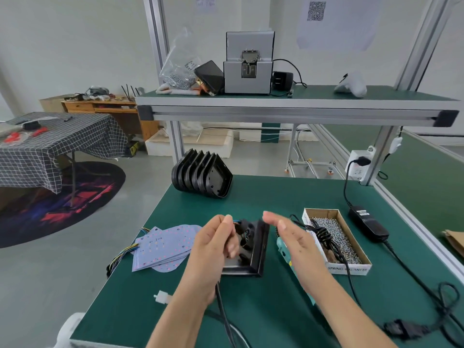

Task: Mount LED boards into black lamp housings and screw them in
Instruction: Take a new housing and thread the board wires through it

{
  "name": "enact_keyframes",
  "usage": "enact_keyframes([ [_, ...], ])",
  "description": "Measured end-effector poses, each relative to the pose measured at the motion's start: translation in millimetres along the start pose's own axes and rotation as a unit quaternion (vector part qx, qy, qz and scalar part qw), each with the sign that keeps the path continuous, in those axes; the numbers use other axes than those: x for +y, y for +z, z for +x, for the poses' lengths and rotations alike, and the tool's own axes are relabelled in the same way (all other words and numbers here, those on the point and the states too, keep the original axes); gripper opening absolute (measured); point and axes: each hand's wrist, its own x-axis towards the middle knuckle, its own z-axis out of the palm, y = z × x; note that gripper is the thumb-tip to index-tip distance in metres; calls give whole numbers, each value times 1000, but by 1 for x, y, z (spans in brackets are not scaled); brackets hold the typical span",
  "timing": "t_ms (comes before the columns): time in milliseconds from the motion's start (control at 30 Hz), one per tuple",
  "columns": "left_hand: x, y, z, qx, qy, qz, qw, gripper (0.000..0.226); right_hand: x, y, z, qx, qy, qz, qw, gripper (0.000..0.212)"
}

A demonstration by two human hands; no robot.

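Observation:
A black lamp housing [258,249] lies on the green table [276,194] in front of me, its open side tilted toward my left hand. My left hand [213,244] has its fingers curled on the housing's left edge, where black wiring and a cable [222,302] run out. My right hand [291,234] hovers just right of the housing with straight fingers, holding nothing. A pile of pale LED boards [163,243] with coloured wires lies to the left. Several nested black housings [203,175] stand at the table's far edge.
A cardboard box of screws [337,241] sits right of my right hand. A teal electric screwdriver [285,249] lies beneath that hand. A black power adapter [367,223] and cords run along the right. A small white connector [162,296] lies near the front edge.

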Motion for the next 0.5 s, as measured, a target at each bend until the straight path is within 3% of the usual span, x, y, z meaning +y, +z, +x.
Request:
enact_keyframes([
  [100, 5, 5, -2, -23, 32, 148, 988, 39, -27, 0, 6, -71, -81, -112, 988, 37],
  [200, 11, 13, -2, -48, 35, 185, 981, 43, -41, 14, 10, -141, -97, -216, 961, 31],
  [500, 16, 16, 8, -37, 56, 319, 945, 44, -37, 4, 2, -92, -118, -297, 943, 9],
])
